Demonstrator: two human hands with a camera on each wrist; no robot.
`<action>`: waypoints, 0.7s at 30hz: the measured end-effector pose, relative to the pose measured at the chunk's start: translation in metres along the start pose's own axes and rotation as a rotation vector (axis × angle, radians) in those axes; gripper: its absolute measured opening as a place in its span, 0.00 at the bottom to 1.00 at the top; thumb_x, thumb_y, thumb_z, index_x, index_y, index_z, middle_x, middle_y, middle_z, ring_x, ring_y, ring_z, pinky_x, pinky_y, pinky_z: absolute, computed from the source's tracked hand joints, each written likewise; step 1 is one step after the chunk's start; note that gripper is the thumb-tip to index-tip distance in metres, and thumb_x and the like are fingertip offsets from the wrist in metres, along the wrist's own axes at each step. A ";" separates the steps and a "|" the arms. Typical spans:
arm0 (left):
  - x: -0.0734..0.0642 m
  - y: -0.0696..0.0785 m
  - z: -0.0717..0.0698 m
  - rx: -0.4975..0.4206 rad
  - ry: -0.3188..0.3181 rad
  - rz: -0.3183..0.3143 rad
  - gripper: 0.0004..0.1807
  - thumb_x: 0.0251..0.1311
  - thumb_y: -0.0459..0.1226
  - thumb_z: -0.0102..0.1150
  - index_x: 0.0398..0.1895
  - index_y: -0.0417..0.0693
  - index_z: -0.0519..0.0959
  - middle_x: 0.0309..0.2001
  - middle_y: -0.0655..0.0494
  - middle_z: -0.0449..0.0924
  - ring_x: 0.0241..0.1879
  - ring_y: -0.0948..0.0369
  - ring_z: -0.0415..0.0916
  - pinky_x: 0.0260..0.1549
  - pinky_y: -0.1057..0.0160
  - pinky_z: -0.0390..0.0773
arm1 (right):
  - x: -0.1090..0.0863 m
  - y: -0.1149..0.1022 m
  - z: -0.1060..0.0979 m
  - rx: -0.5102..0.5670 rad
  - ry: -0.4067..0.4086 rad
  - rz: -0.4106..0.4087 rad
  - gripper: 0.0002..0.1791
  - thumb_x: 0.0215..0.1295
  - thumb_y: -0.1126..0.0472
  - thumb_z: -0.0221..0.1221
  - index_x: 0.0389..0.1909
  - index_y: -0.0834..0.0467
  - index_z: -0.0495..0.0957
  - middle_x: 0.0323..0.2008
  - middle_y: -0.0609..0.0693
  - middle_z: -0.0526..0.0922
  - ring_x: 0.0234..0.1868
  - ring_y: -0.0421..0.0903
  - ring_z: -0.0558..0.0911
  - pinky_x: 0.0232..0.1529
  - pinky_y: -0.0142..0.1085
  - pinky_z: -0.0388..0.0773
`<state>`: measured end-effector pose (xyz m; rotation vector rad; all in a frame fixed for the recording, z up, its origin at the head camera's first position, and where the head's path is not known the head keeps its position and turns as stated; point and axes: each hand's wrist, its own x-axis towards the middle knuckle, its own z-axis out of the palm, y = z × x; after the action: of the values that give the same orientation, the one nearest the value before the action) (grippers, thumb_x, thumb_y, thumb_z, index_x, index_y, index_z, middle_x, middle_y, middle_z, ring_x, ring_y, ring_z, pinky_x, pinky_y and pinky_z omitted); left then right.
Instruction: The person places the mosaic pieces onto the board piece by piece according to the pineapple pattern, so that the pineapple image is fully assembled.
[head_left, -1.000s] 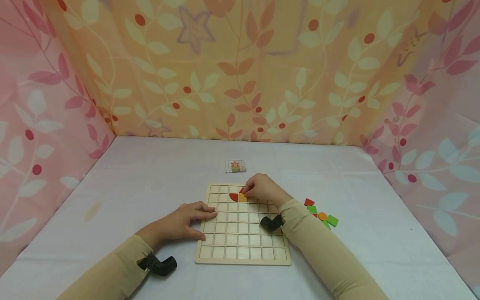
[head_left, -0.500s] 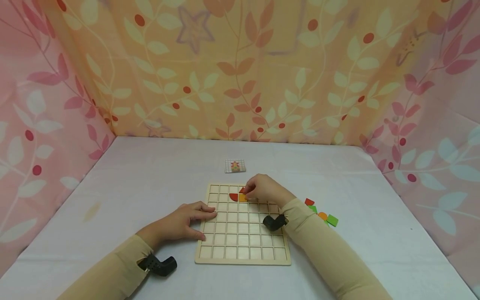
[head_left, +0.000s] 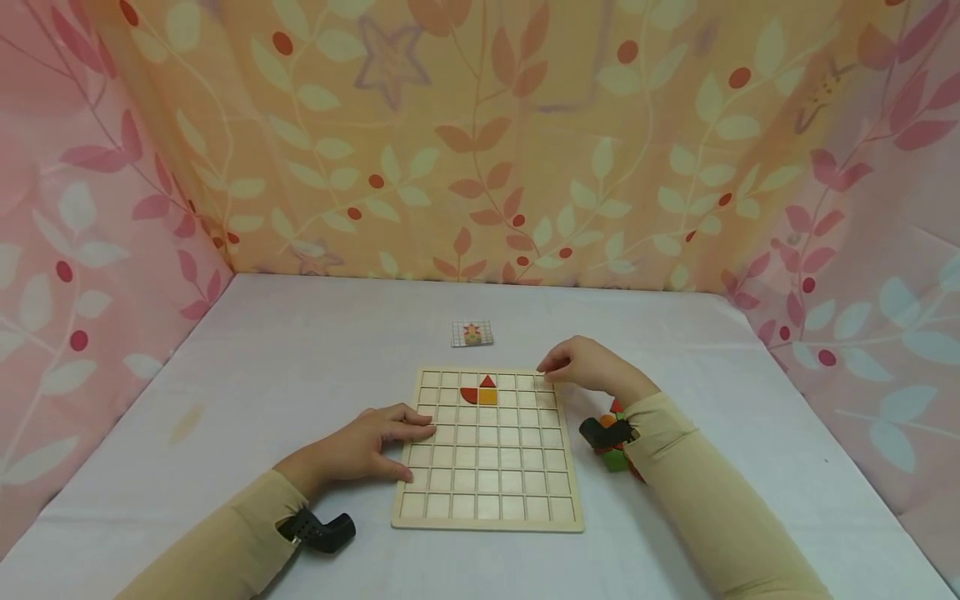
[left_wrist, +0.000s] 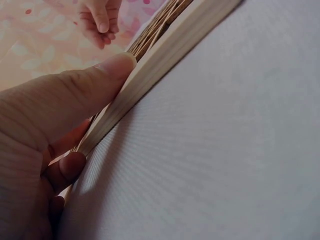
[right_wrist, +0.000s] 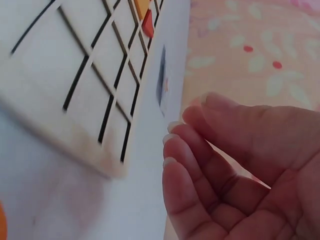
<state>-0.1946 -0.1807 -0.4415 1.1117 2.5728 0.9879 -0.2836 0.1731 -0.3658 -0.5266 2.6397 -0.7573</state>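
Observation:
A wooden grid board lies flat on the white table. Near its far edge sit a red quarter circle, an orange square and a red triangle in adjoining cells. My left hand rests against the board's left side. In the left wrist view, the thumb presses on the rim. Over the board's far right corner hovers my right hand, its fingers loosely bent. The right wrist view shows nothing between the thumb and fingers.
Beyond the board lies a small card printed with a coloured figure on a grid. Loose pieces, including a green one and an orange one, lie right of the board, partly hidden by the right wrist and its black camera.
My right hand has left the orange square and moved right to the board's far corner. The red triangle and orange square are now uncovered. My left hand stays in place.

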 end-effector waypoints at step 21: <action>0.000 -0.001 0.001 0.000 -0.001 -0.001 0.38 0.43 0.55 0.66 0.60 0.55 0.71 0.59 0.64 0.65 0.62 0.60 0.58 0.50 0.51 0.56 | -0.046 0.071 -0.025 0.053 0.019 0.130 0.09 0.57 0.62 0.60 0.39 0.58 0.81 0.32 0.49 0.81 0.35 0.46 0.74 0.40 0.40 0.70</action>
<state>-0.1951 -0.1804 -0.4428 1.1109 2.5724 0.9868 -0.2721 0.2599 -0.3759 -0.3307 2.6331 -0.7936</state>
